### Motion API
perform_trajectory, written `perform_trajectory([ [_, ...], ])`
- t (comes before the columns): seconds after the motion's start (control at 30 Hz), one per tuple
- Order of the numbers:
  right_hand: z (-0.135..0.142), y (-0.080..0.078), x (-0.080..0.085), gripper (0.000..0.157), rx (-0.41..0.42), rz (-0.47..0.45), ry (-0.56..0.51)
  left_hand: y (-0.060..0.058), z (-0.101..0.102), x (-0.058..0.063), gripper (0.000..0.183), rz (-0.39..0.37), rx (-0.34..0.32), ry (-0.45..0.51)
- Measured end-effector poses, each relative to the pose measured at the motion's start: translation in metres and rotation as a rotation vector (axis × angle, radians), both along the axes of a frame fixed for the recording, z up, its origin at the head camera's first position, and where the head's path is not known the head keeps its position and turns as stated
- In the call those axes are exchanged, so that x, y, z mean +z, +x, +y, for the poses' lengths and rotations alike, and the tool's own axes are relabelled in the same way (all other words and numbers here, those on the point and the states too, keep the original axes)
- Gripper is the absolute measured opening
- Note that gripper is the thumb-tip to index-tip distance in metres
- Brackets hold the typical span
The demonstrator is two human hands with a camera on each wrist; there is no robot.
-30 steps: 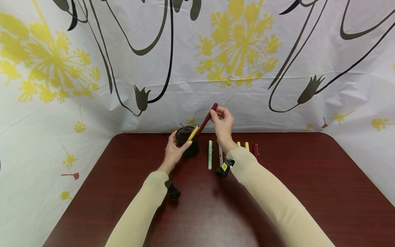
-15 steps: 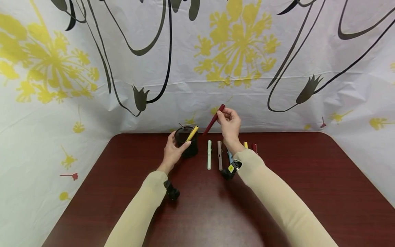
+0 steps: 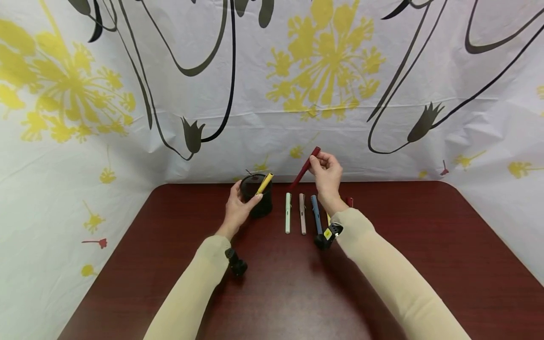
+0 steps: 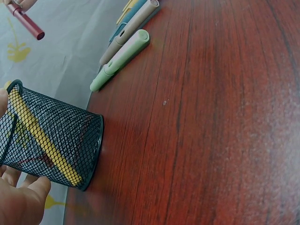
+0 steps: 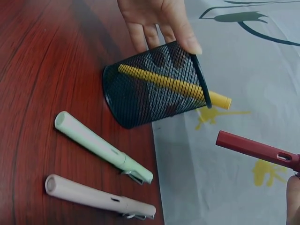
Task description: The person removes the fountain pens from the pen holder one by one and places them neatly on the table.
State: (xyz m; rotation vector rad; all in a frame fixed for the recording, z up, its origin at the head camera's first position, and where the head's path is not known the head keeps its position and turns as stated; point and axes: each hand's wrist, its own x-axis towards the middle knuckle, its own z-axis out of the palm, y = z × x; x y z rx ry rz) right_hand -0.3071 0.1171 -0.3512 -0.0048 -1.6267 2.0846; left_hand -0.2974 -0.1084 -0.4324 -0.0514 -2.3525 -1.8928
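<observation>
My left hand (image 3: 236,210) grips the side of a black mesh pen cup (image 3: 262,204), thumb at the rim and the other fingers round its far side. Inside the cup a yellow pen (image 3: 265,182) leans to the right, its top standing out above the rim; the right wrist view shows its length (image 5: 164,82) through the mesh. To the right of the cup, my right hand (image 3: 329,175) pinches a dark red pen (image 3: 305,168) between thumb and fingers. That pen is held slanted in the air, lower end towards the cup and apart from it.
Right of the cup, a mint green pen (image 3: 288,212), a pinkish-beige pen (image 3: 302,213) and a blue pen (image 3: 316,213) lie in a row on the dark red table (image 3: 272,293). Another yellow pen and a red pen (image 3: 350,202) are partly hidden by the right arm. A patterned sheet (image 3: 255,94) hangs behind.
My right hand has moved to the right with the red pen, away from the cup, uncovering the beige and blue pens. The left hand and cup stay in place.
</observation>
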Motion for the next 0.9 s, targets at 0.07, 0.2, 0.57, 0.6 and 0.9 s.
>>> perform_trajectory([
  [0.07, 0.002, 0.005, 0.003, 0.022, 0.005, -0.007, 0.004, 0.000, 0.000, 0.000, 0.078, 0.000, -0.001, 0.004],
  [0.2, 0.008, 0.011, 0.007, 0.024, -0.012, -0.028, 0.015, 0.000, 0.000, -0.001, 0.077, 0.004, -0.006, 0.011],
  [0.57, 0.032, 0.013, -0.002, 0.025, -0.062, -0.055, 0.050, 0.000, 0.000, 0.000, 0.077, 0.003, -0.012, 0.011],
  [0.6, 0.035, 0.013, -0.003, 0.025, -0.066, -0.058, 0.045, 0.000, 0.000, 0.000, 0.077, 0.004, -0.015, 0.012],
  [0.9, 0.049, 0.017, -0.008, 0.026, -0.086, -0.096, 0.074, 0.000, -0.002, 0.001, 0.080, -0.012, -0.025, 0.018],
])
